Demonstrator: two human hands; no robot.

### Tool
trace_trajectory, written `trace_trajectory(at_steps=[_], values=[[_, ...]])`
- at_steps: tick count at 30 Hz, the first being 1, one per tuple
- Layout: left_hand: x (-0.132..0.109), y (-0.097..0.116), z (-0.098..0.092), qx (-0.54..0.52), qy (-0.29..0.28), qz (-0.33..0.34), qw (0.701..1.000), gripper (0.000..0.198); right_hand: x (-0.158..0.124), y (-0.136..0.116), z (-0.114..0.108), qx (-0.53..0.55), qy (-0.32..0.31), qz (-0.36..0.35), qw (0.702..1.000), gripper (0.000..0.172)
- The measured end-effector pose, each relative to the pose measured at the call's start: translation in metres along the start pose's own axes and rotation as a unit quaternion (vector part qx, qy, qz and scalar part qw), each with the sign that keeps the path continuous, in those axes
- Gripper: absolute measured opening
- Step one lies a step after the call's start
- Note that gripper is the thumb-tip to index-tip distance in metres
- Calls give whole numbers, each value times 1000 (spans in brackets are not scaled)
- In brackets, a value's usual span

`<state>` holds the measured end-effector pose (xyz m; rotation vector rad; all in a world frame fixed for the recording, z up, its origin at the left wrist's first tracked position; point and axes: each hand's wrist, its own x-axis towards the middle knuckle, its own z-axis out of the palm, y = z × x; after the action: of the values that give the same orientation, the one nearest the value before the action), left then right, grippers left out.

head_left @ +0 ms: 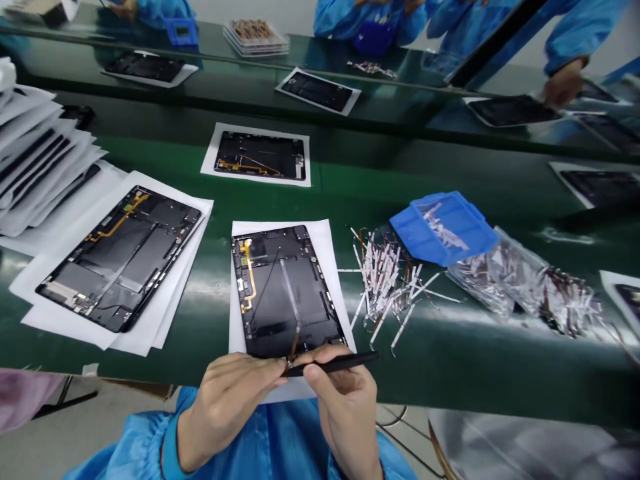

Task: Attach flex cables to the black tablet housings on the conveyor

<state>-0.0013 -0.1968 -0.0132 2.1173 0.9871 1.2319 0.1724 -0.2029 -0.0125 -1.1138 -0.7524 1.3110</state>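
A black tablet back housing [270, 287] lies on white paper [333, 267] in front of me. Orange flex cable runs along its left side, and a thin strip-like flex cable [290, 293] goes down its middle to the lower edge. My left hand [233, 393] is closed at that edge, its fingertips pinched at the brownish end of the strip. In my right hand [345, 397] is a slim black hand tool [340, 363], held nearly level, its tip beside my left fingertips. Whether it is a spudger or tweezers I cannot tell. My fingers hide the cable's very end.
Loose flex cables [383, 273] are heaped to the right beside a blue bin [443, 230] and plastic bags [530, 280] of cables. Another housing [123, 257] and a paper-layered stack [43, 160] are at left. More housings lie beyond; co-workers in blue sit opposite.
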Motion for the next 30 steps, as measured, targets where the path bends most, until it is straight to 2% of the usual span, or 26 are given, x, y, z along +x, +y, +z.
trace_trajectory(at_steps=[6,8,13,15,20,24,30], values=[[15,-6,0,-2,-12,7,1000,32,9,1,3,4,7,3,1000,12],[18,-11,-4,30,-28,-13,999,30,14,0,4,-8,18,-7,1000,12],[10,-30,-24,140,0,-185,973,11,26,-5,18,-87,69,-33,993,18],[6,-34,-29,167,-17,-227,959,12,30,-3,26,-117,67,-29,990,23],[13,-31,-27,212,-99,-237,943,9,39,8,43,-165,36,14,986,22],[19,-30,-24,233,-110,-239,936,8,42,12,46,-180,27,41,982,19],[18,-32,-24,241,-113,-234,935,7,44,12,46,-173,24,44,984,18]])
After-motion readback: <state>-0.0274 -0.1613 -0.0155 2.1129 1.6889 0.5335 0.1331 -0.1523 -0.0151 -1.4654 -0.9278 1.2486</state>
